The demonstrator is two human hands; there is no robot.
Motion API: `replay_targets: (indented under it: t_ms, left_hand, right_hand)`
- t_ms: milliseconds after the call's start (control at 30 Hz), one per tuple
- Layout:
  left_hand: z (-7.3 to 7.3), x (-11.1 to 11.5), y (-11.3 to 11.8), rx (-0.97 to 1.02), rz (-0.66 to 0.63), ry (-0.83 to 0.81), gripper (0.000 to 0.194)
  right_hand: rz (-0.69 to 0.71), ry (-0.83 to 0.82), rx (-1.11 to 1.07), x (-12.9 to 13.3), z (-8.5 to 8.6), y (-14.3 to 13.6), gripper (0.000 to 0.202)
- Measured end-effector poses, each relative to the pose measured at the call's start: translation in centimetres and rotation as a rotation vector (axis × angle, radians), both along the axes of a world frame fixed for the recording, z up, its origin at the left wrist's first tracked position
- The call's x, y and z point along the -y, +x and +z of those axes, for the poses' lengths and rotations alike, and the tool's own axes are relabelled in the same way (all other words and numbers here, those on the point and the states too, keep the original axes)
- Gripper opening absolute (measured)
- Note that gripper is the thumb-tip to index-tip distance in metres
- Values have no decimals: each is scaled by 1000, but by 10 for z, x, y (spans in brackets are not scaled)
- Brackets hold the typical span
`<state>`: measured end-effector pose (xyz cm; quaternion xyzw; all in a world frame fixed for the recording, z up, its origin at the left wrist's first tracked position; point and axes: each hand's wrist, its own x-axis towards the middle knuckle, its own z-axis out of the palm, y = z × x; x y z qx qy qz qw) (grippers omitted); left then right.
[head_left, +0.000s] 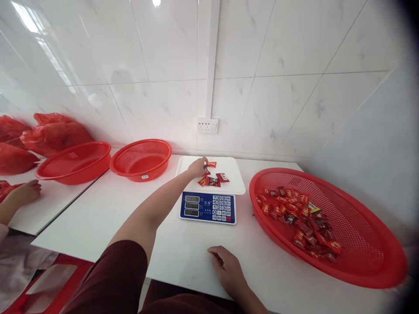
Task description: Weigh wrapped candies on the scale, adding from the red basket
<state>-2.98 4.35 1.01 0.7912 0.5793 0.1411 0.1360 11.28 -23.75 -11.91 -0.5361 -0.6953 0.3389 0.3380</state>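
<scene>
Candies [214, 182]: glossy red wrappers, pale print. Scale [207, 208] marked "志准". Your left hand [197, 167] touches candies, pinch unclear; right hand [229, 271] curled in.

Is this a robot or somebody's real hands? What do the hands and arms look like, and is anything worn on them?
They are a person's hands, with no cables or markings in view. The left hand and the right hand both look bare, with no watch or bracelet to be seen. A plain dark maroon sleeve ends near the left elbow; the right one is out of view.
</scene>
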Motion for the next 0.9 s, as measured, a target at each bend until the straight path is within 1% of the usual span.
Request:
replay_targets:
  t_ms: [67,133,200,333,400,433,467,500,533,567,633,700,767,800,833,900]
  left_hand:
    - [3,0,-9,19,21,30,36]
    - [11,-1,-28,33,75,75,30]
    - [24,-2,-57,37,171,130,31]
    - [54,0,-133,8,411,225,33]
    - [62,6,-164,-19,487,240,40]
    - [64,8,-173,-33,509,242,44]
    - [63,11,-177,-45,517,242,46]
    - [61,12,-176,-52,507,240,46]
    - [57,13,-168,-55,475,235,43]
    - [52,14,-155,-54,422,226,40]
    - [40,16,-115,-43,267,201,35]
    - [29,21,-67,-28,115,166,35]
    - [22,30,-23,-31,-90,105,41]
    - [19,36,-5,-58,-152,48,44]
    - [18,41,8,-85,-181,-2,45]
    - [17,50,22,-125,-181,-69,47]
  right_hand:
    - [-1,3,-5,0,0,0,25]
    - [-1,6,-3,-1,0,0,25]
    - [-1,8,-2,-1,0,0,24]
    - [6,11,-11,0,0,0,25]
    - [8,10,-18,0,0,0,25]
    - [7,10,-21,0,1,0,25]
    - [5,11,-24,0,1,0,25]
    - [3,12,-25,0,2,0,25]
    - [0,13,-25,0,3,-1,25]
    - [-2,12,-25,0,4,-1,26]
    - [-6,11,-22,0,6,-2,26]
    - [-11,8,-20,0,6,-2,26]
    - [-17,7,-23,1,6,-2,26]
    - [-23,7,-27,2,7,-2,25]
    - [-29,5,-32,3,7,-1,25]
    - [-41,1,-43,4,9,-1,25]
